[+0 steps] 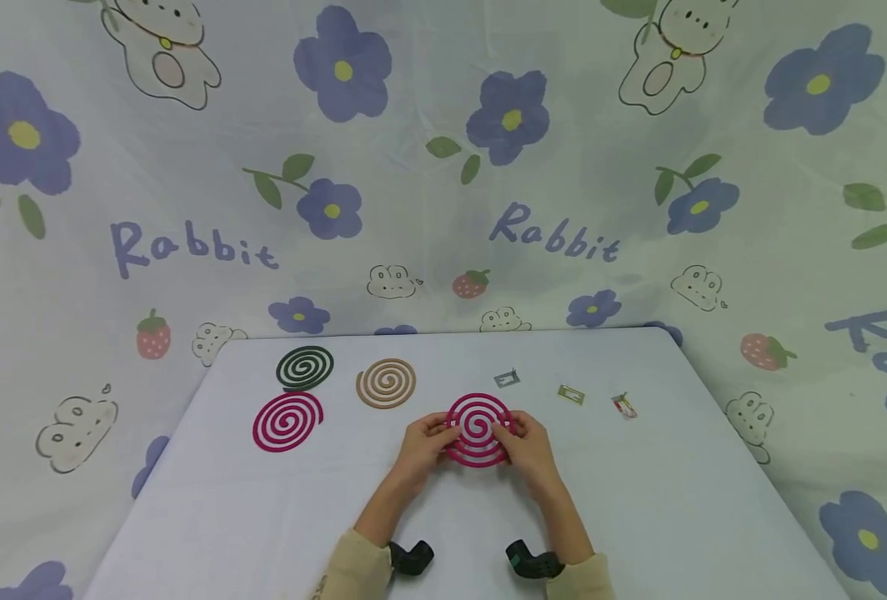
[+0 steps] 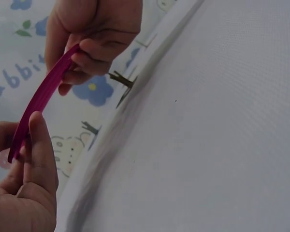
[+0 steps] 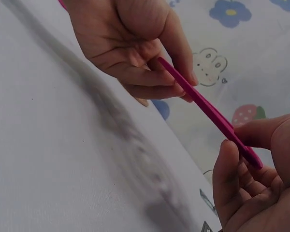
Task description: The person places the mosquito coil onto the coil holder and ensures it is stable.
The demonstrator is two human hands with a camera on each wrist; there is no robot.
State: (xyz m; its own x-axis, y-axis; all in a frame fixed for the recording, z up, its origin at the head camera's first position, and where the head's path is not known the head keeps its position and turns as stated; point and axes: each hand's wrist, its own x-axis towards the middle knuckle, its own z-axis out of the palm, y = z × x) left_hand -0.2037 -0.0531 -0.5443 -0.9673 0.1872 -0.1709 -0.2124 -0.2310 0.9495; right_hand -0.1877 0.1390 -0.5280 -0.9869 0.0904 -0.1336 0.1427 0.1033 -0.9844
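Observation:
Both hands hold a pink mosquito coil (image 1: 478, 427) up between them, its spiral face toward the head camera. My left hand (image 1: 419, 448) pinches its left edge, thumb on the front and fingers behind. On the right edge, my right hand (image 1: 529, 450) pinches it the same way. Edge-on in the left wrist view, the pink coil (image 2: 41, 99) looks thin and slightly bowed. The right wrist view shows this coil (image 3: 210, 112) slanting between the two hands, above the white table, with a shadow beneath.
A dark green coil (image 1: 304, 367), another pink coil (image 1: 288, 422) and a tan coil (image 1: 387, 383) lie at the back left. Toward the back right are a small silver metal stand (image 1: 507, 378), a gold one (image 1: 572, 395) and a red-and-gold one (image 1: 625, 406). Patterned cloth (image 1: 413, 192) hangs behind.

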